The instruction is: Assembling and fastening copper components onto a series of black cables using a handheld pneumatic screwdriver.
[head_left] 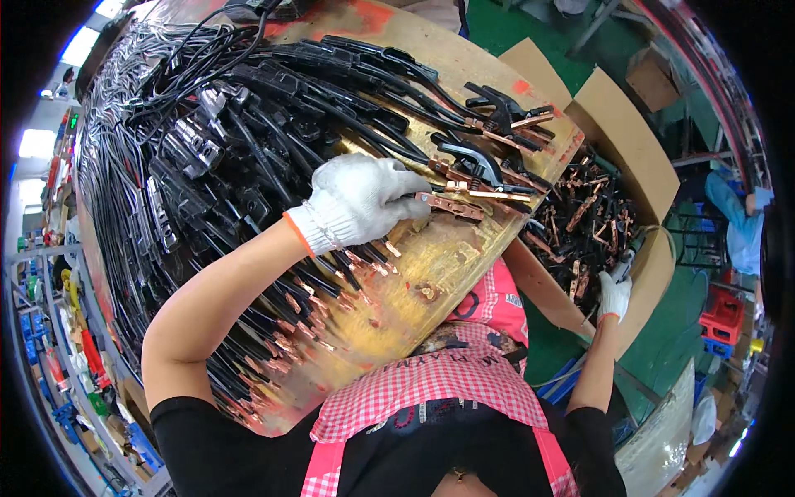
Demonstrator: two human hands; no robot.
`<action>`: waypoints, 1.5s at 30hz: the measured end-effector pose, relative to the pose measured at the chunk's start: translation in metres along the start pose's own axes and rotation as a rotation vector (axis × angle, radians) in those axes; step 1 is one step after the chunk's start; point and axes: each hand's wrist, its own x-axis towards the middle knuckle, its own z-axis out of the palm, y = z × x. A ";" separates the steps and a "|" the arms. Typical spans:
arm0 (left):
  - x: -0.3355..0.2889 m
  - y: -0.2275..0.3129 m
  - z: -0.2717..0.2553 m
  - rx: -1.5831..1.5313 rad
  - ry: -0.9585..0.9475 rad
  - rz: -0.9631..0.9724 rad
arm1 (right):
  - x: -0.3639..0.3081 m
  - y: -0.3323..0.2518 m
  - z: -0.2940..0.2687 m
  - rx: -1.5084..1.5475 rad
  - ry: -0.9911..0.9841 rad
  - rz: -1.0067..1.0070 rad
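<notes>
My left hand (360,199), in a white knit glove with an orange cuff, is over the table with its fingers closed. They pinch the dark end of a copper-jawed clamp (451,206), whose jaws point to the right. Right beside it lie several other clamps (480,166) with black handles and copper jaws, on the table's corner. My right hand (614,296), also gloved, is at the near right side of a cardboard box, closed round a grey hand tool (623,267). The tool's far end is hard to make out.
Black cables (248,141) with clip ends and bare copper tips cover much of the worn yellow table (447,257). The open cardboard box (633,137) against its right edge holds many copper-and-black clamps (580,215). Red crates (722,315) and another person (737,215) are at the right.
</notes>
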 end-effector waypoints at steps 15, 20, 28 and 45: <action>-0.004 -0.006 0.011 0.041 0.122 0.108 | -0.132 -0.295 -0.077 2.144 -0.843 -0.295; -0.003 -0.001 0.009 0.141 0.032 0.042 | -0.189 -0.341 -0.040 1.786 -0.512 -0.632; -0.001 0.000 0.008 0.175 -0.027 0.038 | -0.220 -0.366 -0.017 1.733 -0.709 -0.555; 0.001 -0.004 0.012 0.185 -0.085 0.050 | -0.221 -0.357 -0.016 1.695 -0.731 -0.597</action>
